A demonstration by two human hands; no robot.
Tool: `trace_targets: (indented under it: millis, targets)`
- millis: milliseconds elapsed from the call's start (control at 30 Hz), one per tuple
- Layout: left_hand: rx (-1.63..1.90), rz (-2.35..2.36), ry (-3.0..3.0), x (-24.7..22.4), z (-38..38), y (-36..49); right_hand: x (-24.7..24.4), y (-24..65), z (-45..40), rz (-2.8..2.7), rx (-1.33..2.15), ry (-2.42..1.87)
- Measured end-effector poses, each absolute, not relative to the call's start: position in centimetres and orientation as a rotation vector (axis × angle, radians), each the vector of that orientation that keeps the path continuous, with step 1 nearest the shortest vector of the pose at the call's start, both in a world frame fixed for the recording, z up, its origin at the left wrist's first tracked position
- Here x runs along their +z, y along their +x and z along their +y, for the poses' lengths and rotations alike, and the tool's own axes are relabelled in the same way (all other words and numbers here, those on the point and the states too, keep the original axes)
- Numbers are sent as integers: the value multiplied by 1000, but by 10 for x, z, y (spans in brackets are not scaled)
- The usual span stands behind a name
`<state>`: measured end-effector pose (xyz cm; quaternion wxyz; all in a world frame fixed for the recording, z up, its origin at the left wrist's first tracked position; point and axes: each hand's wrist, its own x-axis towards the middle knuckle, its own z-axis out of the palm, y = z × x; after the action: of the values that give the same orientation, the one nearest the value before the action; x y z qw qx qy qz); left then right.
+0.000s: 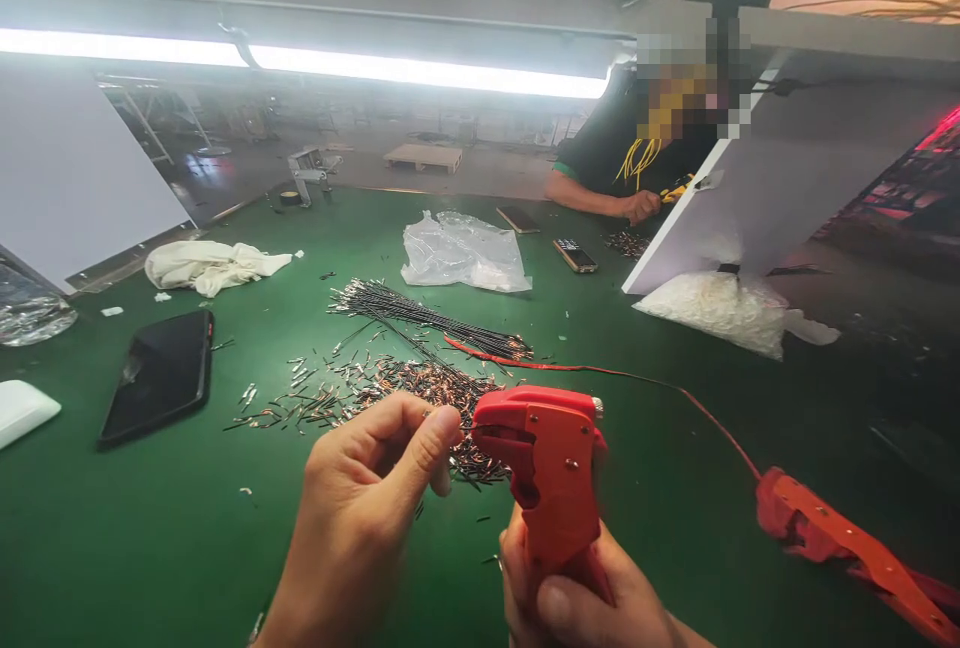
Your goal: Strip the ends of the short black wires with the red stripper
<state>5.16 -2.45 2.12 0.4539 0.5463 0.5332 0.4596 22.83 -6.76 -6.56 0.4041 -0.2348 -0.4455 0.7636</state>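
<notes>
My right hand [577, 588] is wrapped round the handles of a red wire stripper [559, 468], held upright with its jaws toward the left. Between thumb and index finger, my left hand [382, 468] pinches a thin black wire [474, 428] whose end reaches into the stripper's jaws. Behind the hands lies a heap of short cut wire bits [427, 383], black with copper ends. Just beyond it rests a bundle of long black wires [427, 313] with bare tips.
A second red wire stripper [840, 528] lies at right, a red strip [600, 370] running from it. Phones [161, 373], a clear plastic bag [465, 253], a white cloth [214, 266] and a bag of white pieces [720, 308] lie around. A co-worker [637, 158] sits across the green table [675, 468].
</notes>
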Motion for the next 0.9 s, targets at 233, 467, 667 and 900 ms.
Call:
trace_targets:
  millis: [233, 467, 667, 900]
  targets:
    - [1157, 1329, 1247, 22, -26, 54, -65, 227, -67, -1182, 1884, -632]
    - [1103, 1327, 1287, 21, -24, 54, -73, 227, -72, -1181, 1840, -737]
    - [1113, 1279, 1299, 16, -21, 52, -69, 228, -71, -1158, 1796, -725]
    - [1154, 1153, 1043, 15, -19, 51, -65, 227, -65, -1108, 2013, -526]
